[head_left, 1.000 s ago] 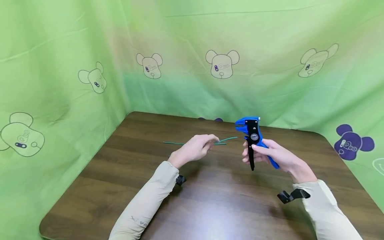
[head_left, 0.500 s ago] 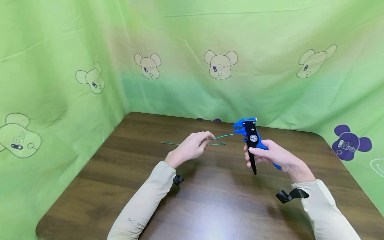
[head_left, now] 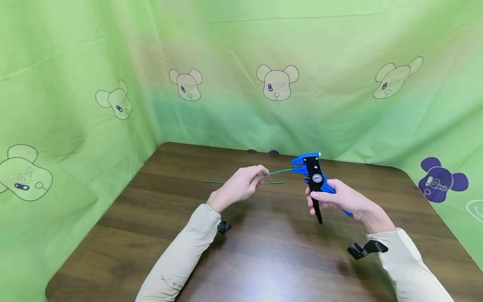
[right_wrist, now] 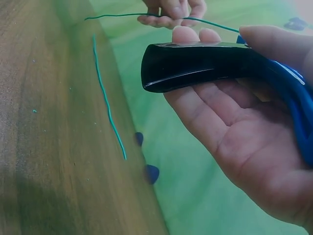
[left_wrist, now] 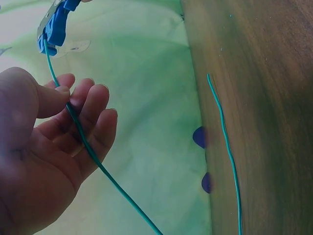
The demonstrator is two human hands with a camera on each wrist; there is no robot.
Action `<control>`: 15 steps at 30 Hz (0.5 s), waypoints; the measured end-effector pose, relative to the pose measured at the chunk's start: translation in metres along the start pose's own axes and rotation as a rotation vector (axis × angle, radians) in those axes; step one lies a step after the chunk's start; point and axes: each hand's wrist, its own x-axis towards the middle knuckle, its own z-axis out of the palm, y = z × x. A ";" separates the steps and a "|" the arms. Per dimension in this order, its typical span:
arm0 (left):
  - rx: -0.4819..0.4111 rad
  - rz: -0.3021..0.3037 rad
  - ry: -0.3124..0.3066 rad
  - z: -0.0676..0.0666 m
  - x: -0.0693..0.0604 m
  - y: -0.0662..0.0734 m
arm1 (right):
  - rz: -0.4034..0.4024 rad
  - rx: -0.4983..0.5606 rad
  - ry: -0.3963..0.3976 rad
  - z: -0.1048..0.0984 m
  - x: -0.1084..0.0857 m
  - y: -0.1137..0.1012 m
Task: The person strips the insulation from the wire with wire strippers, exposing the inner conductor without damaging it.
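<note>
Between thumb and fingertips my left hand (head_left: 241, 183) (left_wrist: 63, 127) pinches a green wire (head_left: 281, 171) (left_wrist: 116, 183). The wire's right end meets the blue jaws of a blue and black wire stripper (head_left: 314, 172) (left_wrist: 59, 24); in the left wrist view it enters the gap between them. My right hand (head_left: 345, 200) (right_wrist: 249, 127) grips the stripper by its handles, thumb over the black one (right_wrist: 195, 66), with the jaws pointing left. The wire's other end (right_wrist: 105, 16) hangs free past the left hand.
A second green wire (head_left: 273, 182) (left_wrist: 230, 152) (right_wrist: 105, 98) lies on the brown wooden table (head_left: 124, 235), partly behind my left hand in the head view. Green cloth (head_left: 226, 109) printed with bear heads hangs behind the table and at its sides.
The wire in my left hand and the stripper have come together, its end now at the jaws. My right hand has lowered the stripper slightly and shifted it left.
</note>
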 end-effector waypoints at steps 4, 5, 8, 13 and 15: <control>0.001 -0.005 -0.001 0.001 0.000 -0.001 | -0.013 -0.009 -0.018 0.002 0.001 0.001; 0.006 -0.003 -0.004 0.001 0.000 -0.002 | -0.013 -0.012 -0.023 0.002 0.001 0.001; 0.016 0.003 -0.008 0.002 0.000 -0.003 | -0.009 -0.021 -0.031 0.003 0.002 0.001; 0.018 0.008 -0.003 0.001 0.000 -0.002 | 0.010 -0.039 -0.042 0.005 0.002 0.001; 0.020 0.004 -0.011 0.001 0.000 -0.001 | 0.015 -0.037 -0.052 0.005 0.003 0.002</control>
